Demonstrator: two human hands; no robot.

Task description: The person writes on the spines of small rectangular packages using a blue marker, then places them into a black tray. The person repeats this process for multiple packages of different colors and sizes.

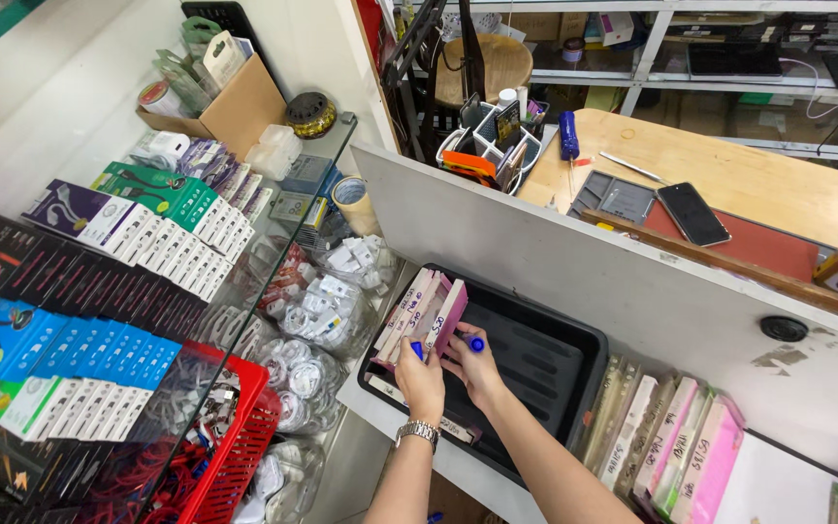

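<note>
Both forearms reach up from the bottom edge. Left hand [420, 380], a metal watch [417, 433] on its wrist, and right hand [473, 364] close their grip on a row of slim pink packets [421, 313] standing at the left end of a black tray [545, 364]. Sorting through them seems to be underway; parting the next packet calls for fingertip care. More packets [676, 446] stand right.
</note>
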